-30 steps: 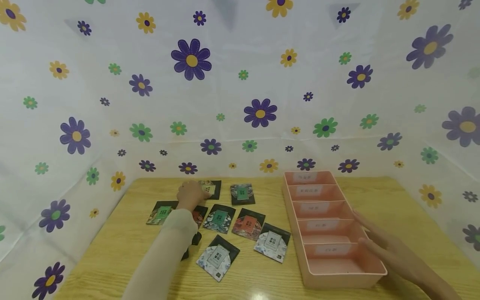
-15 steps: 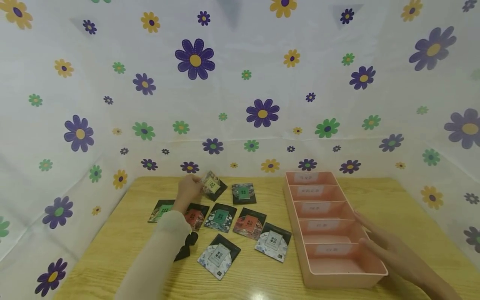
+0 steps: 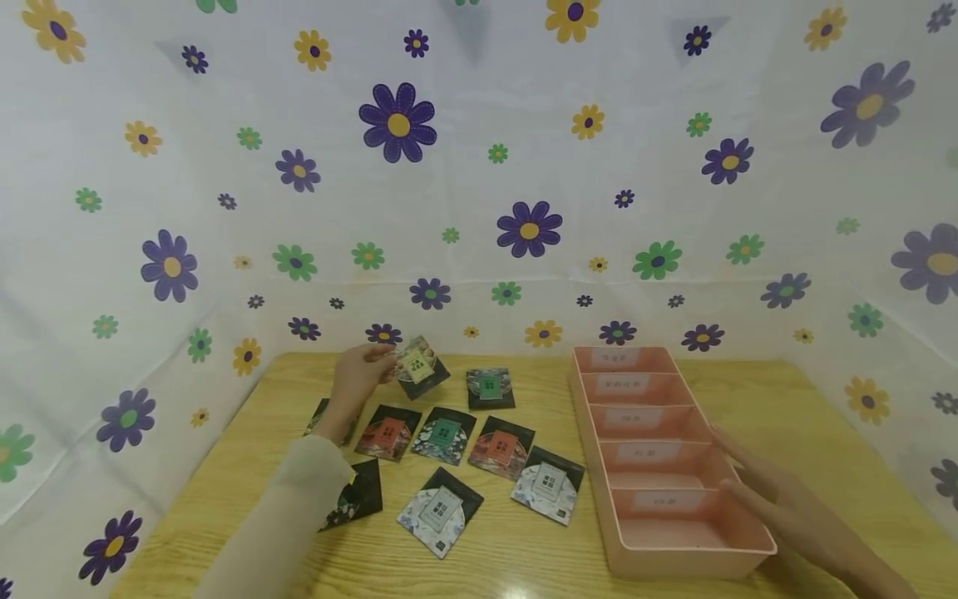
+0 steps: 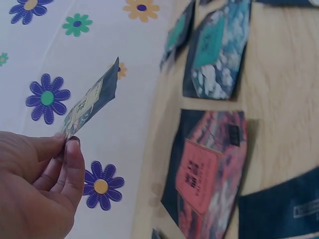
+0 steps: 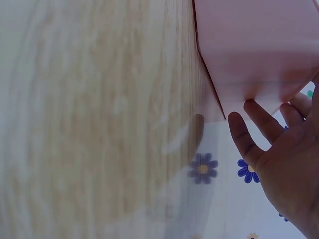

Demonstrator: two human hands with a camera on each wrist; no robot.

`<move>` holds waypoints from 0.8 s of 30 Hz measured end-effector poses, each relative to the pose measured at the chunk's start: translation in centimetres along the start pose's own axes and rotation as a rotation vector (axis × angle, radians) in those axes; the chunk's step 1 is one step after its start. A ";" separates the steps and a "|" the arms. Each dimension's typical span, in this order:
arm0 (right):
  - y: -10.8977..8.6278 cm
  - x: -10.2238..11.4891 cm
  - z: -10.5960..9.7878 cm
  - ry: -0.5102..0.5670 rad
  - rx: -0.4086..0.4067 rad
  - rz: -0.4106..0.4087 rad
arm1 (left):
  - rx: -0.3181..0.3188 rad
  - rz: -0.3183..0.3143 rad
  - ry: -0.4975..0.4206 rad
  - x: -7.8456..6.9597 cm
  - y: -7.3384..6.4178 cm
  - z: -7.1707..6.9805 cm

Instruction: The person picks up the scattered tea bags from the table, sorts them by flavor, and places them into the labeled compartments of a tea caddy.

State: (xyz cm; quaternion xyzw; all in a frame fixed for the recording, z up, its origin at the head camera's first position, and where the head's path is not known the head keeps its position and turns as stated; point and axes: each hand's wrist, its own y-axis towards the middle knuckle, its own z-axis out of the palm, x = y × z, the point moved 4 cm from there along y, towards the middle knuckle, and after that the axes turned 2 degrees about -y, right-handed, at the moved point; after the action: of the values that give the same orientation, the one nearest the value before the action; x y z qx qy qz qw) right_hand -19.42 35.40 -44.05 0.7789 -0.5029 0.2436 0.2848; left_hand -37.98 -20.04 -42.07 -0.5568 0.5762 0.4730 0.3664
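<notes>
**Flower-printed sheeting (image 3: 464,179) behind a wood-grain surface (image 3: 224,466), one sachet held clear of it**

On my feed, purple, yellow and green daisies cover the white backdrop. The left hand (image 3: 361,374) pinches a yellow-labelled sachet (image 3: 419,368) by one edge between thumb and fingers; the left wrist view shows me the packet tilted in the air, off the surface.

Just right of it, a green-labelled sachet (image 3: 490,388) lies flat. Nearer to me, a teal-labelled sachet (image 3: 444,435) sits between two red-labelled ones, the left red sachet (image 3: 387,433) and the right red sachet (image 3: 501,448). Two pale-labelled packets lie closer still: the right pale sachet (image 3: 547,485), near the right red one, though I can't tell whether they touch, and the left pale sachet (image 3: 440,512). Beside the cream sleeve (image 3: 277,507) I make out a dark sachet (image 3: 355,495), partly covered, and another half-hidden packet (image 3: 316,414) behind the left wrist.

On the right stands a pink five-compartment tray (image 3: 621,561), with white labels (image 3: 664,501) too small for me to read. The right hand (image 3: 778,499) rests against its right side, fingers extended and loosely spread.
</notes>
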 end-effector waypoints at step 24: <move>-0.4 -0.4 -0.2 -0.072 -0.046 0.027 | 0.141 0.078 -0.156 -7.2 -0.9 8.5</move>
State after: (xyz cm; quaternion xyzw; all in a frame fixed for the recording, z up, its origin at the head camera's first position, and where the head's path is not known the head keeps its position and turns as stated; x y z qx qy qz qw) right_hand -19.23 35.93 -44.23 0.7735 -0.5289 0.2074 0.2811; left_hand -37.13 -9.81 -37.80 -0.4682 0.5992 0.4869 0.4297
